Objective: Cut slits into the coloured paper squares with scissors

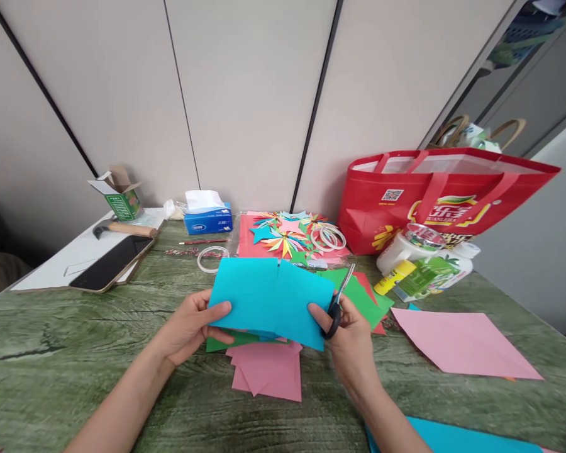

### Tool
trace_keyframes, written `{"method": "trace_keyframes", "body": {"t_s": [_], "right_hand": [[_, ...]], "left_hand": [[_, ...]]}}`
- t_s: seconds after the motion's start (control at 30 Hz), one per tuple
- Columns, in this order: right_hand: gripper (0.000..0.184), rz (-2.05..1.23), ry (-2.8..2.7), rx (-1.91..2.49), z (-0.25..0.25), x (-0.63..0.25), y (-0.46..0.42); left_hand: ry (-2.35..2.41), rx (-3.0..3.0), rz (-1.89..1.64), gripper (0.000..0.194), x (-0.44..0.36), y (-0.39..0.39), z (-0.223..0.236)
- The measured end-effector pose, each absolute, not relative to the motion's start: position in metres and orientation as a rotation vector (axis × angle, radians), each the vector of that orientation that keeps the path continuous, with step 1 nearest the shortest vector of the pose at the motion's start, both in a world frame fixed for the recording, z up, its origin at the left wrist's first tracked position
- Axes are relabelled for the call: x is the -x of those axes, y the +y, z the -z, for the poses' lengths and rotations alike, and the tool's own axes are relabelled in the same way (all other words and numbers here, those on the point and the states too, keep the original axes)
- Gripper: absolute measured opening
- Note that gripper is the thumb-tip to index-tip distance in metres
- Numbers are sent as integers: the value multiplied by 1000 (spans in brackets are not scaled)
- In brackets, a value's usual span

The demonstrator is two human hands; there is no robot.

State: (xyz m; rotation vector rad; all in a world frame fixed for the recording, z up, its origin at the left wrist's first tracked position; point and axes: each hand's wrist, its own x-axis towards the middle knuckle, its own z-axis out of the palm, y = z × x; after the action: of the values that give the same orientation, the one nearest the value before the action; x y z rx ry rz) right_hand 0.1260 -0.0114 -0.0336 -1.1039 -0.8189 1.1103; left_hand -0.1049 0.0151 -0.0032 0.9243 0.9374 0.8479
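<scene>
A sheet of blue paper (pixel 248 292) is held up between my two hands, with a short slit at the middle of its top edge and a crease running down from it. My left hand (pixel 193 324) pinches its left side, thumb in front. On the right side, my right hand (pixel 346 327) grips the paper between thumb and fingers, and the scissors (pixel 342 296) hang on that same hand, blades pointing up. Below the blue sheet lie pink paper pieces (pixel 268 371) and a green piece (pixel 236 340), partly hidden by it.
Behind are paper pinwheel shapes (pixel 287 242), a tissue box (pixel 207 220) and a red bag (pixel 372 207). To the right lie green paper (pixel 358 299), a glue stick (pixel 395 277) and a pink sheet (pixel 466 343). A phone (pixel 113 263) and hammer (pixel 125 229) lie left.
</scene>
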Motion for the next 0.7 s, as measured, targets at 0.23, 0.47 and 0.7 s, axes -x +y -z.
{"method": "trace_keyframes", "body": {"t_s": [0.23,0.47,0.7], "right_hand": [[46,-950,-793,1215,28,-132,-10],[48,-984,-775,1186,29,-139,-6],[47,-1075,-736,1135,31,-135,-5]], "left_hand": [[1055,-978,-822,21,109,16,4],[1137,-1014,-928,17,105,16,2],[1105,-975,-931,17,105,17,2]]}}
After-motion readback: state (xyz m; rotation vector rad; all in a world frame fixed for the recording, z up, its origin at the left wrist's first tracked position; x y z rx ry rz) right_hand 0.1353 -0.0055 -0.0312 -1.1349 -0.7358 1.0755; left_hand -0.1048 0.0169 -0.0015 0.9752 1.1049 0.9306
